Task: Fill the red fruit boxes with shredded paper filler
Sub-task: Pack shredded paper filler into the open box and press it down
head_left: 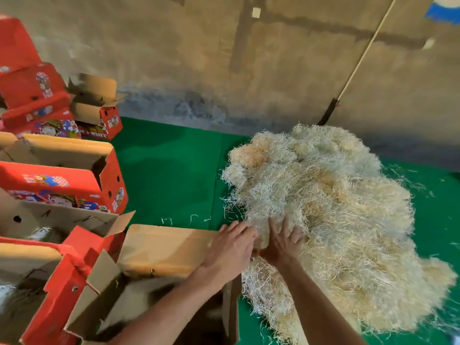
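A big heap of pale shredded paper filler (331, 210) lies on the green mat at the right. An open red fruit box (159, 250) stands just left of it, flaps up, with some filler inside. My right hand (282, 242) is spread flat against the near edge of the heap, fingers straight. My left hand (231, 247) reaches over the box's right flap, fingers extended toward the same edge of the heap; its fingertips touch the filler beside my right hand. Neither hand clearly holds a clump.
More red fruit boxes (62, 175) stand open along the left, some stacked (32, 95) against the wall. A green mat (169, 175) covers the floor. A long stick (358, 61) leans on the wall behind the heap. Loose shreds are scattered at right.
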